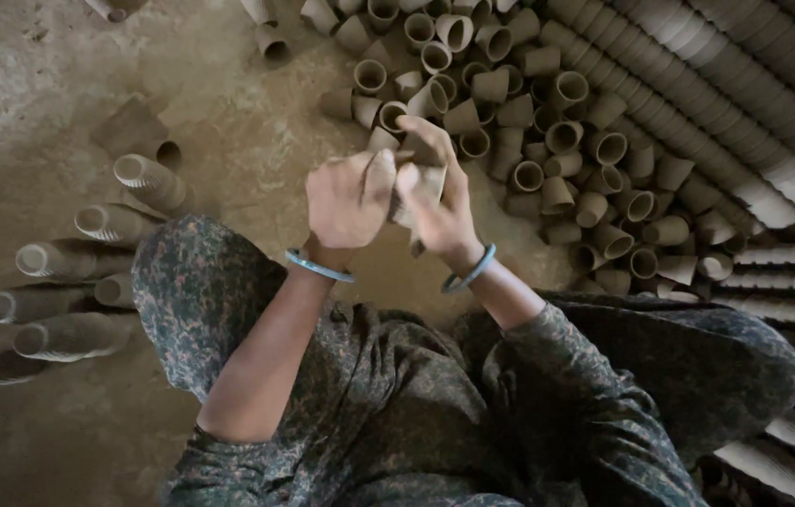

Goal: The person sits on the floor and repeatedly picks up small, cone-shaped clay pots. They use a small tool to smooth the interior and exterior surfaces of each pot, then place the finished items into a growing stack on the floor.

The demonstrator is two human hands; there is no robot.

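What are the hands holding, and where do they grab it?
Both hands hold small brown unfired clay cups between them. The left hand and right hand wrap around the cups' sides. How many cups there are cannot be told.

Your two hands meet in the middle, above your knees — the left hand beside the right hand, touching, with a few clay cups held between them. Just behind your hands, farther from you, lies the loose heap of cups on the floor. To the right of this heap, long rows of nested cups run away toward the far right corner. More rows lie at your right side, near your right knee. At your left, apart from the heap, short stacks of cups lie on their sides on the floor — one beside the other.
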